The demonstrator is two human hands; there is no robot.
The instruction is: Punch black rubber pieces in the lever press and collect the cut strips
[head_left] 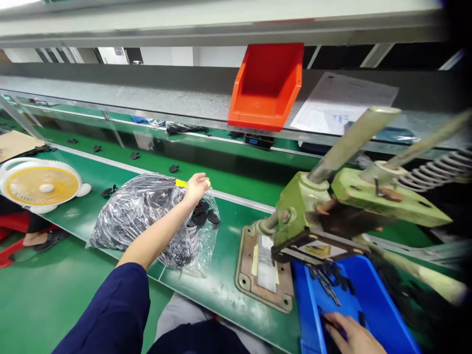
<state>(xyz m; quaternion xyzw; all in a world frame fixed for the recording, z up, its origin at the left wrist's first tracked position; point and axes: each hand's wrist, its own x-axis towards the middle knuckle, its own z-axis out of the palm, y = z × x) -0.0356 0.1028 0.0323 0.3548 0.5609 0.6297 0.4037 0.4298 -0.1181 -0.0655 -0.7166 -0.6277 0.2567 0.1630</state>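
Note:
My left hand (198, 188) is held over the mouth of a clear plastic bag (127, 211), its fingers curled together. Whether they pinch the bag's film or a small part cannot be made out. Flat black and grey parts (200, 216) fill the bag, which lies on the green bench. Down at the lower right, my right hand (348, 334) reaches into a blue bin (379, 290), with bent fingers closed around a black piece that is mostly hidden. Several black strips (332, 280) lie in that bin. Between my hands stands a green hand press (300, 211) on its metal base.
An orange bin (269, 88) and a paper sheet (342, 101) sit on the shelf above. Behind the bench, a green belt (228, 177) carries spaced black parts (173, 168). A yellow-and-white fan (42, 184) lies at left. Beyond it shows a person's foot (35, 238).

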